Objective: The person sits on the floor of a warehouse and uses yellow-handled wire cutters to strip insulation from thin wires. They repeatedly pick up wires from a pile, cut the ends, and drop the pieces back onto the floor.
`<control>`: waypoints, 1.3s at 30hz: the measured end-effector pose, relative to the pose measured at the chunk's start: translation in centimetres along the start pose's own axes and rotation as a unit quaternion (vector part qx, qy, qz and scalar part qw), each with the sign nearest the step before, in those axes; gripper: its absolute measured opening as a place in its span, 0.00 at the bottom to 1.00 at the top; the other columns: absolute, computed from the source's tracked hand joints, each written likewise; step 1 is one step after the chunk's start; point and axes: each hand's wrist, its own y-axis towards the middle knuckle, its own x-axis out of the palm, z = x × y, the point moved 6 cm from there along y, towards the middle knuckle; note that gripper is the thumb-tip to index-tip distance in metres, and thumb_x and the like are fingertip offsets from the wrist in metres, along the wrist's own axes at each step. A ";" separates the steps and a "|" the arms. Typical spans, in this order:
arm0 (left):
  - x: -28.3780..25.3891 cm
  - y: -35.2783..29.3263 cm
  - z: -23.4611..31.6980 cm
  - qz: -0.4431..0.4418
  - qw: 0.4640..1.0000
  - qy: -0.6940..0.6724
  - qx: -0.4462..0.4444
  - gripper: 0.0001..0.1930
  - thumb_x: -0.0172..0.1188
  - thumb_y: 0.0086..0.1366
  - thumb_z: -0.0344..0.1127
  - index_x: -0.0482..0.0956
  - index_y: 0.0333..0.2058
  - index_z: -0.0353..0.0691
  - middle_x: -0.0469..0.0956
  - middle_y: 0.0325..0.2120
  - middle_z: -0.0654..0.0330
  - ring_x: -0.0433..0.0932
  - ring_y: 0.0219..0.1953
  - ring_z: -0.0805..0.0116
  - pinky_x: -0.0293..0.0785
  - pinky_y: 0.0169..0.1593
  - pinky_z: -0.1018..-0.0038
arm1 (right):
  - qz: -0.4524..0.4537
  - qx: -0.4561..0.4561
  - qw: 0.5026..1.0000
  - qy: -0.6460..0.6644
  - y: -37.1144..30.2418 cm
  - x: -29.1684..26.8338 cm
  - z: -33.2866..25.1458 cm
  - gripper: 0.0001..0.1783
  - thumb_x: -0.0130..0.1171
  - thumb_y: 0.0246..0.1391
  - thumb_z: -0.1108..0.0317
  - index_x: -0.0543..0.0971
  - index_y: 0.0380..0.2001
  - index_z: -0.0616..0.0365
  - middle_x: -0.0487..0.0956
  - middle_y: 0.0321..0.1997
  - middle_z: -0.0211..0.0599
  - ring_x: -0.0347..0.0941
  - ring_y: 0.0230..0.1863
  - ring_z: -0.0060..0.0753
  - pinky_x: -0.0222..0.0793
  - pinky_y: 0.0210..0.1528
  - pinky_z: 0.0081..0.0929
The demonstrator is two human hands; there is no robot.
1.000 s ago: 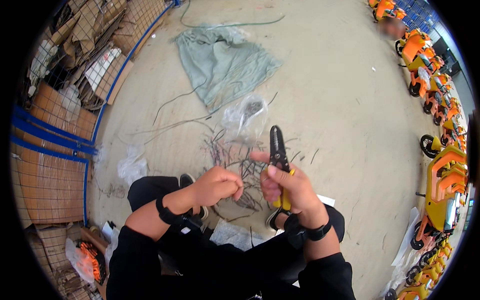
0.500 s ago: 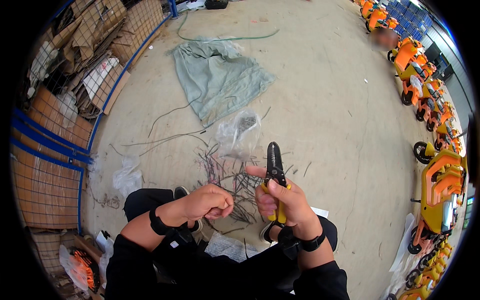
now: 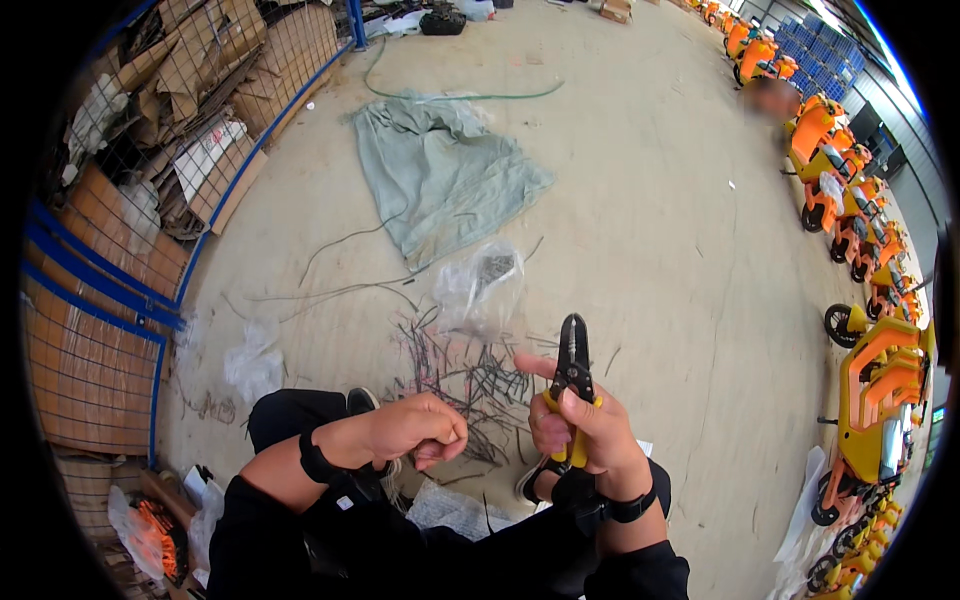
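Observation:
My right hand (image 3: 590, 428) is wrapped round the yellow handles of a wire stripper (image 3: 574, 368), its black jaws pointing away from me. The index finger stretches out to the left beside the tool. To the left, my left hand (image 3: 425, 430) is closed, the fingers curled under; whatever they may hold is hidden. The two hands are apart. On the floor beyond and between them lies a loose pile of short dark cable pieces (image 3: 485, 375). A clear plastic bag (image 3: 480, 290) with grey contents sits just behind the pile.
A grey-green cloth sack (image 3: 440, 180) lies flat farther off, with long cables (image 3: 340, 290) near it. A blue mesh fence (image 3: 255, 150) holds back cardboard on the left. Orange and yellow scooters (image 3: 880, 390) line the right side. A crumpled plastic bag (image 3: 253, 362) lies left of the pile.
The view has tilted up a little, so floor things sit lower. My right hand with the wire stripper has shifted slightly right and toward me. My left hand stays closed in about the same place.

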 end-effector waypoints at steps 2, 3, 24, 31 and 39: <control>0.2 -0.1 0.0 0.007 1.000 0.007 0.002 0.12 0.48 0.58 0.32 0.76 0.24 0.29 0.66 0.12 0.63 0.63 0.14 0.76 0.65 0.21 0.77 | -0.015 -0.003 1.000 0.011 -0.1 -0.3 0.0 0.37 0.57 0.60 0.56 0.57 0.66 0.62 0.61 0.22 0.25 0.55 0.22 0.18 0.53 0.25 0.19; 0.1 -0.2 -0.2 0.002 1.000 -0.002 -0.002 0.11 0.49 0.58 0.31 0.75 0.24 0.28 0.68 0.14 0.61 0.64 0.15 0.76 0.66 0.21 0.77 | -0.024 -0.005 1.000 0.017 -0.2 -0.4 -0.1 0.37 0.56 0.61 0.57 0.56 0.66 0.63 0.62 0.22 0.25 0.56 0.23 0.18 0.54 0.25 0.18; -1.4 -0.6 -0.2 0.009 0.992 0.121 0.027 0.12 0.48 0.61 0.32 0.78 0.27 0.31 0.75 0.19 0.63 0.71 0.18 0.77 0.70 0.26 0.78 | 0.009 -0.079 0.997 0.000 -3.1 -3.0 -3.2 0.36 0.57 0.59 0.57 0.58 0.65 0.63 0.58 0.21 0.25 0.54 0.22 0.20 0.53 0.25 0.21; -1.6 -1.0 -1.0 0.023 0.991 0.135 -0.005 0.11 0.49 0.62 0.33 0.78 0.27 0.34 0.76 0.19 0.63 0.76 0.20 0.76 0.70 0.27 0.80 | 0.061 -0.108 0.992 -0.005 -3.9 -5.3 -3.2 0.38 0.59 0.57 0.56 0.58 0.65 0.62 0.58 0.21 0.25 0.53 0.20 0.20 0.52 0.23 0.21; -2.7 -0.4 1.4 0.049 0.986 0.160 0.016 0.10 0.49 0.59 0.30 0.78 0.27 0.32 0.78 0.23 0.60 0.76 0.22 0.74 0.72 0.29 0.77 | 0.178 -0.173 0.967 -0.049 -3.6 -8.3 -5.3 0.39 0.60 0.55 0.52 0.61 0.63 0.65 0.58 0.18 0.22 0.54 0.17 0.16 0.50 0.20 0.20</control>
